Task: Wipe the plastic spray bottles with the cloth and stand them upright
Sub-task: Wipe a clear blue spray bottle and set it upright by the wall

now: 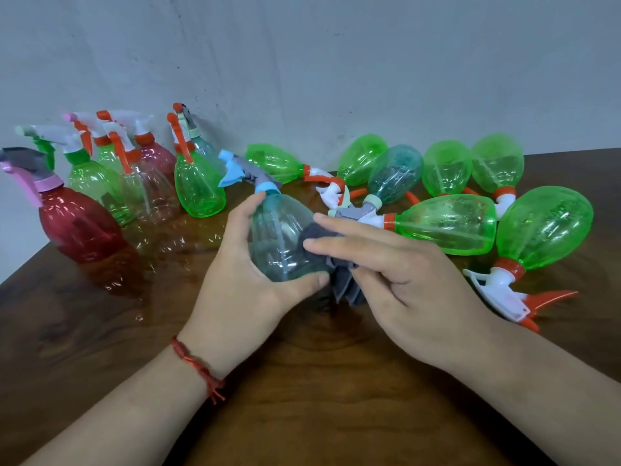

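Observation:
My left hand (242, 274) grips a pale teal spray bottle (279, 237) with a blue collar and grey-blue trigger, held tilted above the table. Against the bottle's right side my right hand (396, 280) presses a dark grey cloth (332, 264), index and middle fingers stretched over it while the lower fingers pinch its hanging folds. Several bottles stand upright at the left, among them a red one (79, 227) and a green one (198, 186). Several green bottles (447, 227) and one teal bottle (395, 174) lie on their sides at the right.
The brown wooden table (302, 381) ends at a left edge near the red bottle. A grey wall (336, 62) stands close behind the bottles. A lying green bottle with a white and orange trigger (517, 297) sits just right of my right hand.

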`<control>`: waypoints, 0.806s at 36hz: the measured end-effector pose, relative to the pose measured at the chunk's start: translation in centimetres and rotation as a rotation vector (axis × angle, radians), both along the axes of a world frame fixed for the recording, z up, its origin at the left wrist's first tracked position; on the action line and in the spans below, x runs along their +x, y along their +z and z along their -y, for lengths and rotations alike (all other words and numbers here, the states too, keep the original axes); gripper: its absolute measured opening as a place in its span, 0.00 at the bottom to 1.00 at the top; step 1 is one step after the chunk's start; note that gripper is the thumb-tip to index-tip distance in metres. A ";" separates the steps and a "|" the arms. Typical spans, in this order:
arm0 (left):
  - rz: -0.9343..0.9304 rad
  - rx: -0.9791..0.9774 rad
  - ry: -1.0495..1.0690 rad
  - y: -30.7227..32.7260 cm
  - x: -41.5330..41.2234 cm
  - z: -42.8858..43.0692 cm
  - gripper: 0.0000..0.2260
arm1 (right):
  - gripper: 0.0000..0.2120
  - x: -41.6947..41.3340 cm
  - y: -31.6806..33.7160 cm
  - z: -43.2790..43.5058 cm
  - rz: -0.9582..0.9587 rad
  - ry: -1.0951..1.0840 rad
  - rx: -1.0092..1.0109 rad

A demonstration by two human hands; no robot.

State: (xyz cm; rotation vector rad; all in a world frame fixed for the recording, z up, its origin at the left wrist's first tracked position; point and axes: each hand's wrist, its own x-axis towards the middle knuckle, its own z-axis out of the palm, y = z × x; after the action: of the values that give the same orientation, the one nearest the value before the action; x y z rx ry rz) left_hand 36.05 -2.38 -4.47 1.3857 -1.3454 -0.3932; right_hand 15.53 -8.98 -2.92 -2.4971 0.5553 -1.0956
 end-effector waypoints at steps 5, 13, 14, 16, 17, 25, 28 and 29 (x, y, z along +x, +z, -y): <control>0.174 0.015 -0.109 -0.5 0.1 -0.2 0.53 | 0.24 0.4 -0.3 0.3 0.104 -0.080 0.167; 0.217 0.018 -0.298 -0.7 -0.6 -0.3 0.52 | 0.21 0.4 0.5 1.7 0.301 -0.037 0.578; 0.194 0.017 -0.310 -0.6 -0.7 -0.4 0.52 | 0.22 0.4 0.5 1.7 0.315 -0.024 0.588; 0.166 0.010 -0.319 -0.5 -0.9 -0.6 0.51 | 0.21 0.3 0.4 1.7 0.324 -0.008 0.585; 0.145 0.014 -0.318 -0.5 -1.1 -0.6 0.51 | 0.21 0.2 0.4 1.7 0.318 -0.012 0.563; 0.018 0.032 -0.139 -1.0 -0.8 0.0 0.50 | 0.22 0.4 -0.9 1.5 0.177 -0.040 0.203; -0.031 0.036 -0.033 -0.8 -0.4 0.2 0.52 | 0.23 0.7 -1.1 1.0 0.095 0.015 0.113; -0.054 0.034 -0.008 -0.7 -0.1 0.3 0.52 | 0.23 0.7 -1.1 0.8 0.071 0.025 0.091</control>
State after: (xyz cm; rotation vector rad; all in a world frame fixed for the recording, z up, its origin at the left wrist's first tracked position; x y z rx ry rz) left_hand 35.92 -2.67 -5.17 1.3886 -1.3059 -0.4572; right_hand 16.24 -9.83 -3.98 -2.3713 0.5404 -1.1196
